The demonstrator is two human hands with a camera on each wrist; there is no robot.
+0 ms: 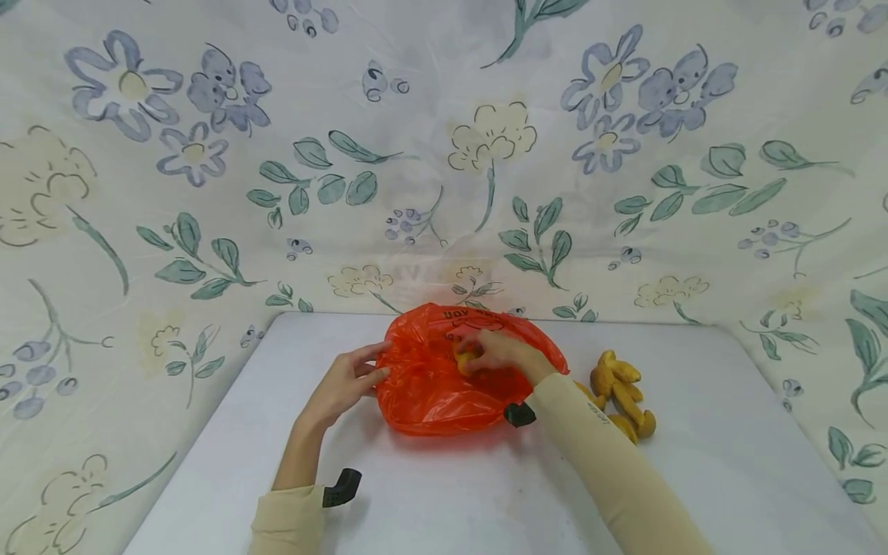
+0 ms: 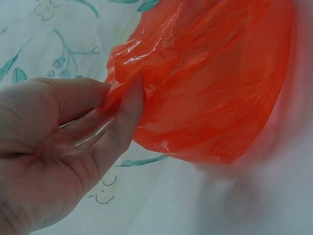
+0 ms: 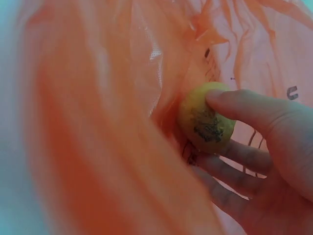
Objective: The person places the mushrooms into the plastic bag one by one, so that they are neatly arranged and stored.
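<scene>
A thin red plastic bag [image 1: 444,401] with dark print lies spread and crumpled on the table, its mouth gaping. My left hand [image 1: 347,385] pinches the bag's left edge between thumb and fingers, as the left wrist view also shows on the bag [image 2: 210,88]. Inside the mouth, my right hand [image 1: 496,351] grips a rounded yellow lump [image 3: 205,122] with a dark patch, thumb on top and fingers below. Part of that lump is covered by the thumb. In the right wrist view, a fold of the bag [image 3: 98,147] fills the left side.
Several yellow-brown, knobbly, mushroom-like pieces [image 1: 627,397] lie heaped on the white table [image 1: 728,462] right of the bag, partly behind the right sleeve [image 1: 603,455]. A floral cloth [image 1: 444,169] hangs behind the table and along its sides.
</scene>
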